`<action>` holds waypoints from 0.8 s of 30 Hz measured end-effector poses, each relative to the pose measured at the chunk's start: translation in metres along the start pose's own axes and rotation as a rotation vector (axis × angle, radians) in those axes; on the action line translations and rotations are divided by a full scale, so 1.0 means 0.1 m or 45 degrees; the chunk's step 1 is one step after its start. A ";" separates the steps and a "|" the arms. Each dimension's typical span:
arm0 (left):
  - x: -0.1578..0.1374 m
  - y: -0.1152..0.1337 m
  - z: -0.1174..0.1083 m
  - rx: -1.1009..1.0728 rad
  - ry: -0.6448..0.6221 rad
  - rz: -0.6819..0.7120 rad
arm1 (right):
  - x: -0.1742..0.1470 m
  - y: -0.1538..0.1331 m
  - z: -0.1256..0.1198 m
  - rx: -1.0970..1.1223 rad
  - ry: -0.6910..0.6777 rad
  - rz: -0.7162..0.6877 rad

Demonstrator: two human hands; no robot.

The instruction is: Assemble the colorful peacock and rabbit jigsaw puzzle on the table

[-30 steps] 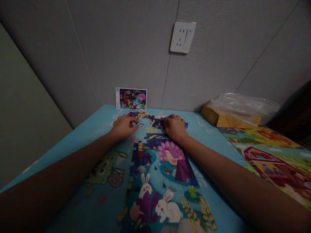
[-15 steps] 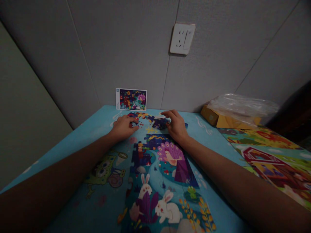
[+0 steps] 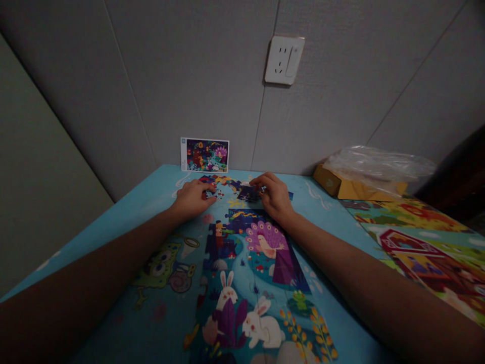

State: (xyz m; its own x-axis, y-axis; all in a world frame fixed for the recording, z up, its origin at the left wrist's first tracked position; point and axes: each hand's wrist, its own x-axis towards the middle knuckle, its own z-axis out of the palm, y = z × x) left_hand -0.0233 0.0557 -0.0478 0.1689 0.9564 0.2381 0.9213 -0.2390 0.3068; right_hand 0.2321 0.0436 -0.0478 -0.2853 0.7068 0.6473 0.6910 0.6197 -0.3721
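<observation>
At the far end of the table, my left hand (image 3: 194,198) rests with curved fingers, thumb and forefinger apart, beside small colourful puzzle pieces (image 3: 220,193). Across from it my right hand (image 3: 276,198) bends its fingers down around a dark puzzle piece among the dark blue loose pieces (image 3: 248,193); its fingertips are partly hidden. Between my forearms lies a joined section of jigsaw puzzle (image 3: 242,263) showing a pink peacock, white rabbits and a stream. Its left edge is uneven, with tabs and notches.
A picture card (image 3: 207,155) leans against the wall behind the pieces. To the right are a yellow box (image 3: 364,191) with a clear plastic bag (image 3: 379,164) on it and another colourful farm picture (image 3: 420,253). A blue patterned cloth (image 3: 125,222) covers the table. A socket (image 3: 285,59) is on the wall.
The fingers of my right hand have lowered slightly and drawn in over the dark pieces. My left hand and the joined puzzle look the same.
</observation>
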 end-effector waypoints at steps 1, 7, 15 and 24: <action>0.00 0.00 0.00 0.000 0.003 0.000 | 0.00 0.01 0.00 0.014 0.012 -0.001; 0.01 0.00 0.00 0.001 -0.008 0.006 | -0.01 0.04 0.01 0.054 0.064 0.020; 0.01 -0.02 0.02 -0.001 -0.002 -0.004 | 0.01 0.00 0.06 -0.176 -0.092 0.128; 0.01 -0.02 0.02 -0.008 -0.013 0.001 | 0.01 0.02 0.11 -0.371 -0.237 0.289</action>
State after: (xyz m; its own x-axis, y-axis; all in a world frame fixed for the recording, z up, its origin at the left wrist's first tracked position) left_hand -0.0245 0.0579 -0.0499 0.1728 0.9580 0.2290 0.9189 -0.2405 0.3128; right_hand 0.2260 0.0494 -0.0556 -0.2006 0.8809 0.4288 0.9018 0.3370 -0.2705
